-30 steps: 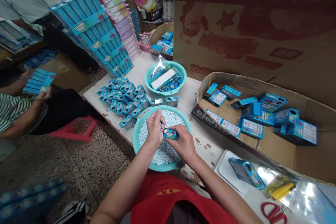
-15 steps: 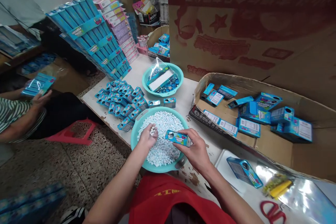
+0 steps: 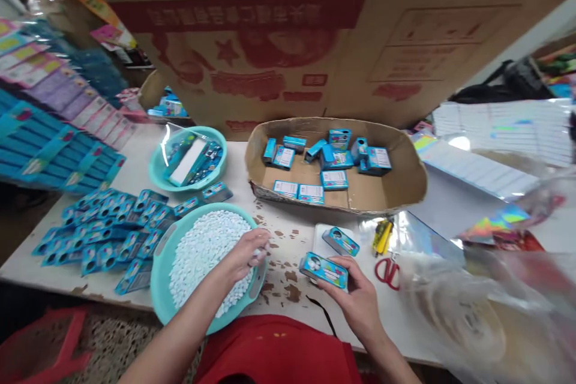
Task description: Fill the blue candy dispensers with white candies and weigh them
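Note:
In my right hand [image 3: 357, 297] is a small blue candy box [image 3: 327, 272], held tilted, with white showing at the round hole in its end. My left hand [image 3: 247, 255] is over the right rim of a teal basin [image 3: 161, 288], its fingers curled around a few white candies that are mostly hidden. Many more small white candies [image 3: 207, 246] fill the basin. Just beyond my right hand, another blue box [image 3: 342, 241] lies on a white flat tray [image 3: 320, 234], which looks like a small scale.
Many blue boxes [image 3: 108, 225] stand left of the basin. Behind are a second teal basin [image 3: 157, 174] and a cardboard tray [image 3: 369, 192] with several boxes. Red scissors [image 3: 387, 273] and clear plastic [image 3: 472, 306] lie at right. A large carton [image 3: 342, 72] walls the back.
My view has swung to the right. My right hand has carried the candy box away from over the basin to beside the white tray. My left hand has moved to the basin's right rim.

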The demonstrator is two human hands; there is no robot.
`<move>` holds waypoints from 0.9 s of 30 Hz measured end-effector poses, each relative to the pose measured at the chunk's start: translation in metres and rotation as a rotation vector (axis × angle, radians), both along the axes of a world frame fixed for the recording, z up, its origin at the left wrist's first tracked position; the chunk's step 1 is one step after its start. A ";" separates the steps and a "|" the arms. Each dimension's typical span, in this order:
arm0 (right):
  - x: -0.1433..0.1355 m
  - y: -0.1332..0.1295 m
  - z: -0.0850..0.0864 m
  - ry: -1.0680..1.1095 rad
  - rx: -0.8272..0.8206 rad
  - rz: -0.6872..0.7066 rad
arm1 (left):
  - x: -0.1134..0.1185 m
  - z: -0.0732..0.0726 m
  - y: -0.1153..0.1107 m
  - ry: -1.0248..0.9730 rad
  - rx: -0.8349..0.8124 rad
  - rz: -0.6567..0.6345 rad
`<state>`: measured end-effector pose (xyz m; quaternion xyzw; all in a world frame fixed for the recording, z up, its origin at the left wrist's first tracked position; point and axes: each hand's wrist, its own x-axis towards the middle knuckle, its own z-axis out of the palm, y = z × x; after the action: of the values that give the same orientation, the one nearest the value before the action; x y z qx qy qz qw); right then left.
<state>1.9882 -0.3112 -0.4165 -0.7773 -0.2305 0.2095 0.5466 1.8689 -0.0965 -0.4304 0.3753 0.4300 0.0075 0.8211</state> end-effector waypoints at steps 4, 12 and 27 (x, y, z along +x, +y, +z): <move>0.020 -0.050 -0.005 -0.035 -0.062 -0.260 | 0.082 0.007 -0.040 -0.120 0.410 -0.483; 0.024 -0.091 -0.014 0.005 -0.056 -0.522 | 0.160 -0.005 -0.073 0.019 1.163 -0.915; 0.030 -0.096 -0.022 0.044 -0.063 -0.581 | 0.130 -0.011 -0.036 -0.059 -0.023 -0.126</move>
<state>2.0183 -0.4077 -0.4387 -0.8225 0.0203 0.0683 0.5643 1.9989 -0.1324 -0.4418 0.3919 0.3812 -0.0379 0.8365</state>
